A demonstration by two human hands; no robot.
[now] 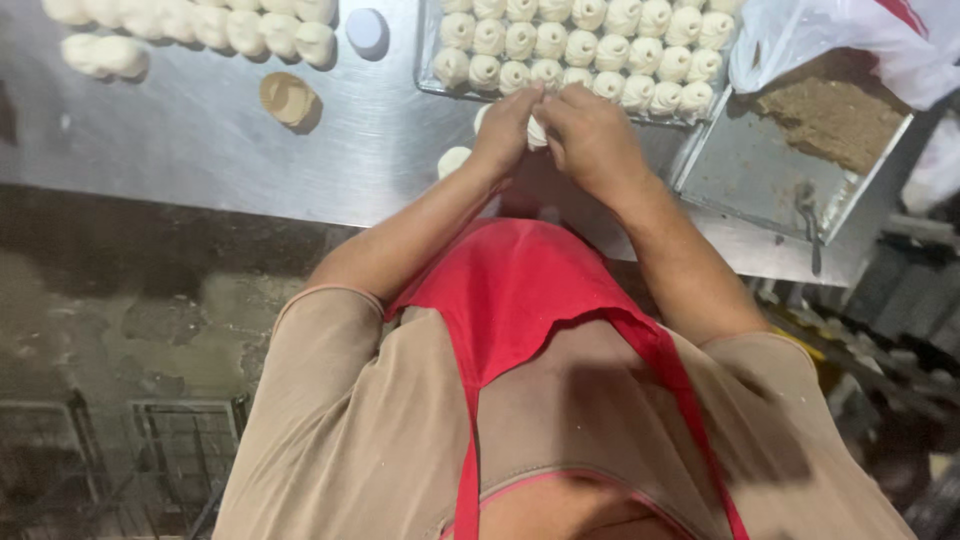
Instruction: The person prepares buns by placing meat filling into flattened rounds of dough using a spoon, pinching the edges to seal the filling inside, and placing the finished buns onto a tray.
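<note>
Here, a small white dough piece (537, 132) is pinched between both hands: the left hand (505, 128) and the right hand (592, 135), fingers curled shut on it from either side. It is held above the counter (200, 150), just beside the near edge of the tray (430, 60) of shaped buns.

Bakery kitchen, steel worktable (250, 150), tray (432, 60) of shaped dough pieces (580, 45)

Your left hand (508, 125) and right hand (592, 135) meet just in front of the tray (428, 60), fingertips pinched together and knuckles up. Both forearms are bare and reach forward from your chest toward the tray's near edge, elbows spread wide, wrists nearly touching.
</note>
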